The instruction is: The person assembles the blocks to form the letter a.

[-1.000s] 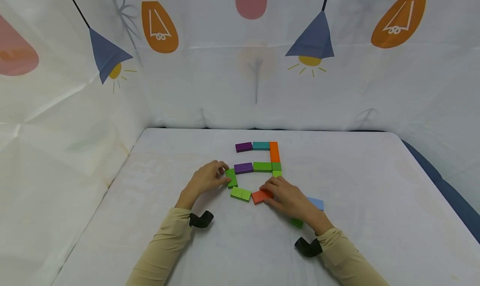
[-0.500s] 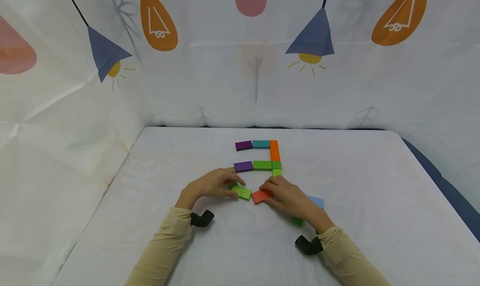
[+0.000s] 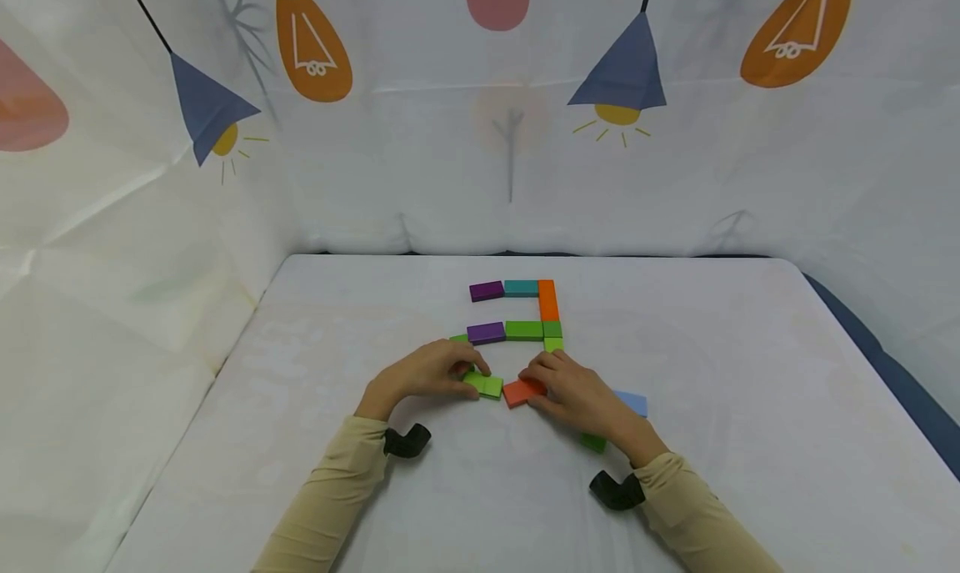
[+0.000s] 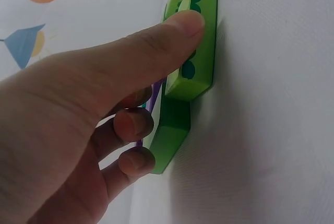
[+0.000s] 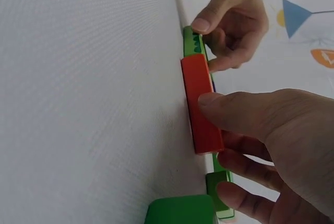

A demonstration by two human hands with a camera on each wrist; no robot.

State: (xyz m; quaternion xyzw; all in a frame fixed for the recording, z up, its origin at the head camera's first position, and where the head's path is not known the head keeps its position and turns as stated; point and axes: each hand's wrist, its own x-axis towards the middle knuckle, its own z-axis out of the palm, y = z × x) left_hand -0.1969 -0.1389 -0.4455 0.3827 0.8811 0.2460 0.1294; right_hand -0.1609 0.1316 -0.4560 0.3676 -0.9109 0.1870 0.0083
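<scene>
My left hand (image 3: 427, 377) pinches a light green toy block (image 3: 491, 387), its thumb on the near side; in the left wrist view the block (image 4: 207, 51) shows a dark green scalloped pattern. Behind that, a darker green block (image 4: 169, 135) lies close to the curled fingers. My right hand (image 3: 576, 396) holds a red-orange block (image 3: 516, 394) between thumb and fingers. The right wrist view shows this block (image 5: 200, 112) lying on the table, end to end with the light green one. In the head view, the fingers partly cover both blocks.
Behind the hands, purple (image 3: 486, 333), green (image 3: 523, 330), teal (image 3: 521, 289) and orange (image 3: 549, 300) blocks form joined lines on the white table (image 3: 712, 348). A light blue block (image 3: 632, 404) and a green one (image 3: 593, 443) lie partly under the right forearm.
My left hand has left the darker green block, moved nearer and to the right, and taken hold of the light green block, which is turned slightly straighter. My right hand stays on the red-orange block.
</scene>
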